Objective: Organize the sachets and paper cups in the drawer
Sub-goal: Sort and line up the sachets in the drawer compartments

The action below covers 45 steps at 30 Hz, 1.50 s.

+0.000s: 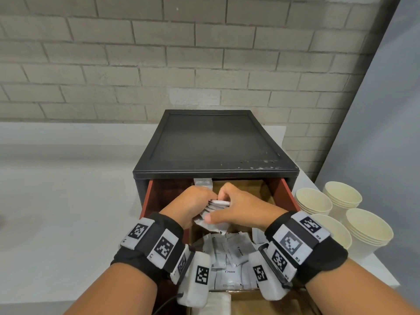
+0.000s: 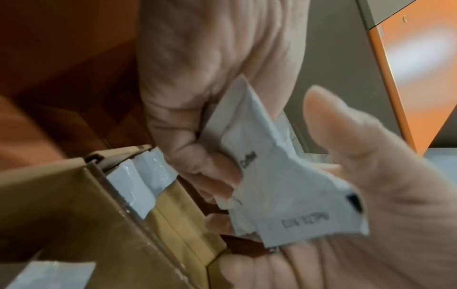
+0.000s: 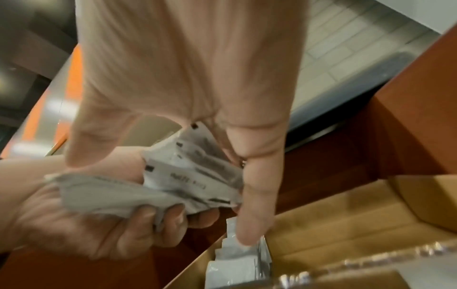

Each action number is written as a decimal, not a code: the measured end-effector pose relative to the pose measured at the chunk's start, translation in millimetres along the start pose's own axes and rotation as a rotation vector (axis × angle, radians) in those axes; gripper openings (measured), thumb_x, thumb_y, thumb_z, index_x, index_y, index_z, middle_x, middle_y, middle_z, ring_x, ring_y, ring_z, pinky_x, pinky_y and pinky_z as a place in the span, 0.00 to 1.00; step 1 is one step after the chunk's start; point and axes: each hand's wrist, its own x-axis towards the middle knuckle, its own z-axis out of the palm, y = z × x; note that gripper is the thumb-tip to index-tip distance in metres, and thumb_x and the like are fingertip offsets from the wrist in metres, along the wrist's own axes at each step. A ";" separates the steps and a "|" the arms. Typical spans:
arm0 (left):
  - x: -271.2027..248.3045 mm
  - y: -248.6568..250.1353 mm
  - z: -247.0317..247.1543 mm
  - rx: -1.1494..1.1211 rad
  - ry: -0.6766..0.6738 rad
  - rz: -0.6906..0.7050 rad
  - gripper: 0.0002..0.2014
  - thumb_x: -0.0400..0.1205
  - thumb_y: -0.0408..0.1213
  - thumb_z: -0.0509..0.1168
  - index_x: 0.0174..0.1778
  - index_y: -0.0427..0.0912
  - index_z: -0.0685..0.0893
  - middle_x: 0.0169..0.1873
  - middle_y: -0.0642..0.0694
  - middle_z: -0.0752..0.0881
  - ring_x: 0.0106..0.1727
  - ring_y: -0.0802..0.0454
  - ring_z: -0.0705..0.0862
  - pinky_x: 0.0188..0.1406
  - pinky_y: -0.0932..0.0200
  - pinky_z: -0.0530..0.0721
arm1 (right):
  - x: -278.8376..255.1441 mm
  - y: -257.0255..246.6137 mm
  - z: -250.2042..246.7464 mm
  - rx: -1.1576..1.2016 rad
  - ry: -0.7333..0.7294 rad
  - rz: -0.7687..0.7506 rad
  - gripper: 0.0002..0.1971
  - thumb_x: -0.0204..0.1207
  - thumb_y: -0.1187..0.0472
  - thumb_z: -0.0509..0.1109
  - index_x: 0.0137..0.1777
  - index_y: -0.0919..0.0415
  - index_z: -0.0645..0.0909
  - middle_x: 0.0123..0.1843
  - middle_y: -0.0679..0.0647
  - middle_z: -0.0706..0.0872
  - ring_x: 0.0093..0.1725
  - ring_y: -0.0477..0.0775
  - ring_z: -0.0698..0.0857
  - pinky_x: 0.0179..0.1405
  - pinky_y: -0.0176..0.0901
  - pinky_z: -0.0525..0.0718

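Below, "Cream" sachets [image 1: 229,258] loose.

The drawer [image 1: 285,196] is pulled open, with red-brown walls and tan cardboard dividers inside. White sachets [image 1: 229,258] lie loose in its front compartment; some read "Cream". A crumpled bunch [image 1: 212,220] is held above them. More sachets stand at 12 o'clock. 4 stacks of cream paper cups [image 1: 341,214] stand upright at 3 o'clock outside.
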 end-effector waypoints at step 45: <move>-7.7 -1.9 5.3 -0.675 -0.394 -0.037 0.21 0.86 0.48 0.47 0.55 0.41 0.83 0.44 0.43 0.88 0.43 0.50 0.86 0.41 0.52 0.87 | 9.9 20.4 6.4 0.550 0.190 -0.162 0.35 0.68 0.71 0.77 0.73 0.54 0.66 0.58 0.50 0.81 0.59 0.47 0.81 0.55 0.36 0.81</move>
